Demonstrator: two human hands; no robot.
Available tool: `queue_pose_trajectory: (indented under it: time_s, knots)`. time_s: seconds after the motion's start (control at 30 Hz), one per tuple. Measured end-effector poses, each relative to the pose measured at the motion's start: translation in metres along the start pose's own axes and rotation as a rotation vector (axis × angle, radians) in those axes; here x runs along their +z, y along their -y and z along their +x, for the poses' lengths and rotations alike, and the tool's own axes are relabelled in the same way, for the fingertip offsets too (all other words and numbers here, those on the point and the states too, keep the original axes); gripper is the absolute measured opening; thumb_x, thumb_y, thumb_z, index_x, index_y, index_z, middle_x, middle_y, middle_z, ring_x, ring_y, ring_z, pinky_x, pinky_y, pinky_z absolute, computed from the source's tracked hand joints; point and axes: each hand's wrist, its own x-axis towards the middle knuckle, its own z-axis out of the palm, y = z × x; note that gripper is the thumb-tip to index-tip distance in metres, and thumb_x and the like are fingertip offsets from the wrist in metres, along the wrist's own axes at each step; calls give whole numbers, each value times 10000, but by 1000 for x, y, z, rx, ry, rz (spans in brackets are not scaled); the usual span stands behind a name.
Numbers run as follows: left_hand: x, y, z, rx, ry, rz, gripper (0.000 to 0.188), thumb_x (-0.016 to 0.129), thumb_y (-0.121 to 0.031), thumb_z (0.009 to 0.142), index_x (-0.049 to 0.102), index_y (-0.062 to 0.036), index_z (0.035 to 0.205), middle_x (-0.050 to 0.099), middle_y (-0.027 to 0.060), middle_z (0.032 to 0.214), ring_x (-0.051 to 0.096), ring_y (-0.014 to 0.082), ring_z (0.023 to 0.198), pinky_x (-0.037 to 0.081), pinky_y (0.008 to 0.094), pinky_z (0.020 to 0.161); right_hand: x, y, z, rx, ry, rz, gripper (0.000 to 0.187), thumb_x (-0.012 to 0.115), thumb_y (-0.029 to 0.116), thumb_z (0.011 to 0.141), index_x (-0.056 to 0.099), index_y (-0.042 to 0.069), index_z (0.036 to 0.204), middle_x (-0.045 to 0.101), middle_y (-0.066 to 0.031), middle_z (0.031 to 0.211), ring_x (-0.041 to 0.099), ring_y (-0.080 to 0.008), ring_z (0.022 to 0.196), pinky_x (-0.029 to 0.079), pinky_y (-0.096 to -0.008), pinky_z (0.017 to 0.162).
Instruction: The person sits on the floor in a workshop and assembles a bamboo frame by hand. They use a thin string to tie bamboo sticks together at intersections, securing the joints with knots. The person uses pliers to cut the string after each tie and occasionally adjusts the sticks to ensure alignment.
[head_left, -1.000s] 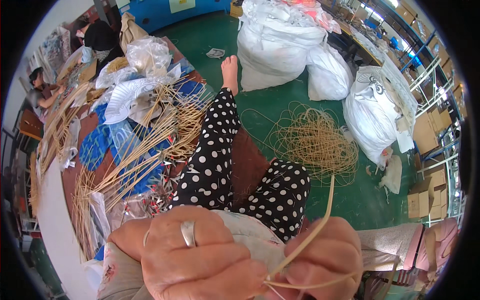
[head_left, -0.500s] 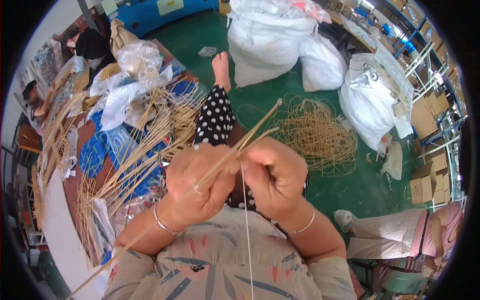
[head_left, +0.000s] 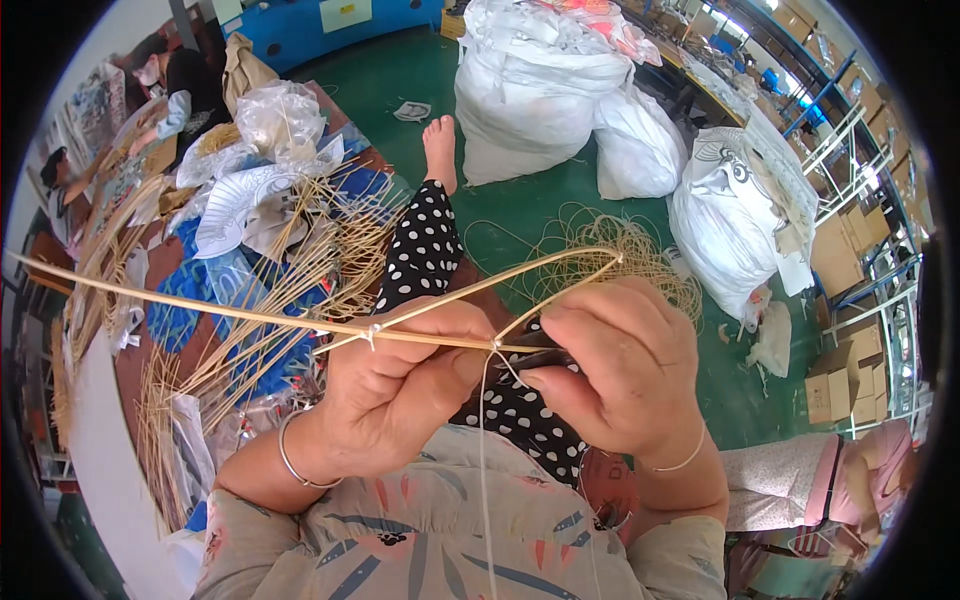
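Note:
Thin bamboo strips [head_left: 250, 313] are tied into a narrow pointed loop, its tip bent back above my right hand. My left hand [head_left: 405, 395] is closed on the strips, pinching them between thumb and fingers. White thread [head_left: 484, 450] is knotted around the strips between my hands and hangs down over my lap, with a short end toward my right thumb. Further white ties show near my left knuckles and at the loop's tip. My right hand [head_left: 630, 375] grips a small dark metal tool [head_left: 545, 357], mostly hidden by the fingers, against the knot.
A pile of bamboo sticks [head_left: 345, 235] and plastic sheets lies to the left. Ahead on the green floor are a coil of thin strips [head_left: 610, 235] and large white sacks [head_left: 535, 95]. Other people sit at far left and right. Cardboard boxes [head_left: 850, 380] stand at right.
The bamboo frame has turned from steeply slanted to nearly level, its bent loop now in view. My right hand has moved right and the dark tool now shows in it.

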Motion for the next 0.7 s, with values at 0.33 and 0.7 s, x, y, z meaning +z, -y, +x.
queue_pose_trajectory:
  time_s: [0.33,0.7]
  knots:
    - [0,0,1,-114,32,-70,205,438,42,764,518,57,952,534,41,658,457,60,553,354,185,484,16,0,-2,-41,-36,-38,518,713,90,548,476,6,1001,492,-92,891,524,-227,646,429,-301,503]
    - [-44,17,-24,-178,-260,-207,142,478,-1,834,529,-8,966,520,1,714,461,41,607,378,175,514,27,9,11,299,-82,163,332,704,106,617,550,-4,890,588,-148,826,568,-299,703,464,-342,607]
